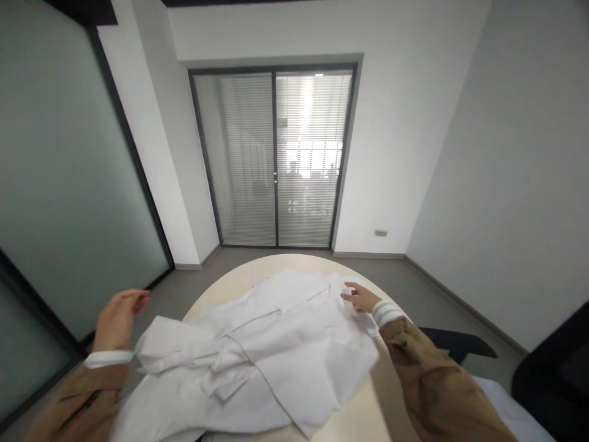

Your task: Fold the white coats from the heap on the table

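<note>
A white garment (285, 350), seemingly a coat or shirt with long seams, lies rumpled across the round table (207, 294), part of it hanging over the near left edge. My right hand (363, 297) is at the garment's far right edge, fingers apart; whether they touch the cloth is hard to tell. To the left of the garment, my left hand (117, 319) is raised with its fingers curled together, and nothing shows in them. Both arms wear brown sleeves with white cuffs.
A dark chair (552, 368) with an armrest (460, 344) stands at the right, pale cloth (510, 405) beside it. Beyond the table are glazed doors with blinds (276, 159). A frosted glass panel (69, 153) rises on the left.
</note>
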`<action>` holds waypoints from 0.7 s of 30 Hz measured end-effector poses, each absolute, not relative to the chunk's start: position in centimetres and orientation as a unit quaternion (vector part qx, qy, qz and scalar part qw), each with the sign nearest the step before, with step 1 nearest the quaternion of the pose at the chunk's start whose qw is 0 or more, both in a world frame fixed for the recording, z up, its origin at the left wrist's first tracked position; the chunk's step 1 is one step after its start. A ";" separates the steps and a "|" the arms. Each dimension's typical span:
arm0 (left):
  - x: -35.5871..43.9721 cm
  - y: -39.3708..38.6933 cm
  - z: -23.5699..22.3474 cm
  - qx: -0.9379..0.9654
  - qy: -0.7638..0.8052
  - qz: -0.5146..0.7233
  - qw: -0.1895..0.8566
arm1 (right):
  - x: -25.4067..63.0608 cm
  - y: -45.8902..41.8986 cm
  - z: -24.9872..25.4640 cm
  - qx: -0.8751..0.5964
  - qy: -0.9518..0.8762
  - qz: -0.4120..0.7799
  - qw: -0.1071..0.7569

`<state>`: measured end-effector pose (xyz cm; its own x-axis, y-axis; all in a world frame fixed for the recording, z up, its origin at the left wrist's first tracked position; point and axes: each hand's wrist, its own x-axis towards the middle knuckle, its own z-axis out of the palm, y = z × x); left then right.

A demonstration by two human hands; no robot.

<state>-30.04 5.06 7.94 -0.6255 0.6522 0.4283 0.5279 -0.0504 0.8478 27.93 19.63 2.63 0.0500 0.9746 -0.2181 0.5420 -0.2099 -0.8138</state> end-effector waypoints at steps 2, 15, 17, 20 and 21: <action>-25.5 5.3 7.3 0.562 0.649 0.502 0.108 | 27.9 19.6 1.6 -0.682 -0.618 0.333 0.205; -12.6 6.1 4.5 0.758 0.630 0.153 0.071 | 27.3 20.4 3.2 -0.646 -0.624 0.334 0.286; -14.8 7.7 5.5 0.728 0.629 0.262 0.084 | 26.8 20.9 5.2 -0.529 -0.566 0.435 0.459; -17.2 9.6 6.0 0.673 0.625 0.389 0.070 | 25.6 21.2 6.4 -0.400 -0.564 0.457 0.560; -17.5 9.9 5.8 0.668 0.628 0.394 0.064 | 25.2 21.1 6.1 -0.409 -0.607 0.429 0.530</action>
